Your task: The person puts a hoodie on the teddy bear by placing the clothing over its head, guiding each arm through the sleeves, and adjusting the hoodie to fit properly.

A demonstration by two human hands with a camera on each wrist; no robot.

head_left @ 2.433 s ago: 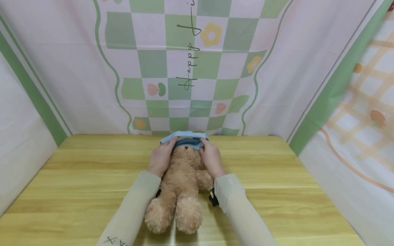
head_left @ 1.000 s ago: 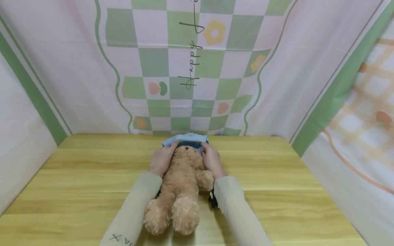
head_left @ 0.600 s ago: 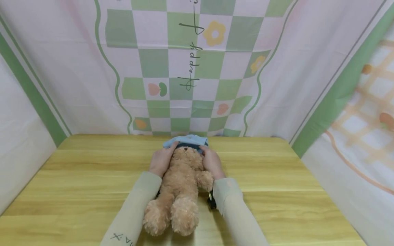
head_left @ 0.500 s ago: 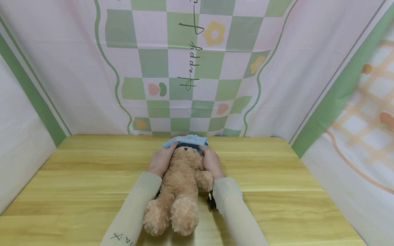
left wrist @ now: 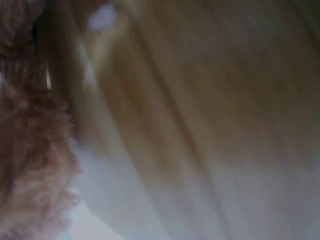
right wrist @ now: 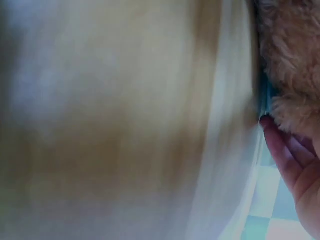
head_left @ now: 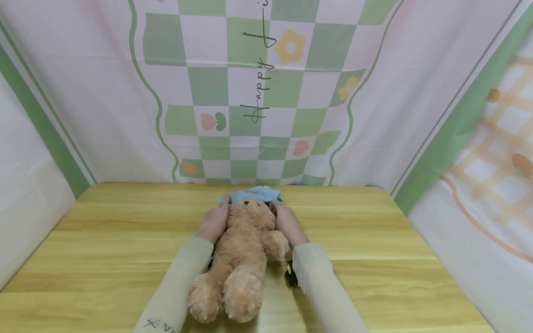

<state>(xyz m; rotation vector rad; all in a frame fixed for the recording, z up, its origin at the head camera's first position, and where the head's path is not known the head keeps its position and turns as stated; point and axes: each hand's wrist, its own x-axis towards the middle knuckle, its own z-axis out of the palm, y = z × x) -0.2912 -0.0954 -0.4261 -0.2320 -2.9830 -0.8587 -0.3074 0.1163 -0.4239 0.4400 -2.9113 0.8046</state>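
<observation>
A light brown plush bear [head_left: 243,245] lies on its back, feet toward the camera, with a light blue cloth cap [head_left: 258,194] at the top of its head. My left hand [head_left: 215,221] holds the left side of the head at the cap's edge, its thumb on top. On the other side, my right hand [head_left: 287,222] holds the head and cap edge. In the right wrist view the right hand's fingers [right wrist: 282,155] lie against the fur [right wrist: 295,50]. Only fur [left wrist: 35,165] and tabletop show in the left wrist view; the fingers' undersides are hidden.
The wooden table [head_left: 374,277] reaches back to a hanging cloth [head_left: 243,92] with green and white checks. Patterned cloth [head_left: 495,152] hangs at the right. A black device [head_left: 291,274] is at the right wrist.
The bear's body and feet have shifted slightly left and toward the camera. The cap sits a little lower in view, its dark inner side less visible. Both hands remain at the head, the left slightly farther left.
</observation>
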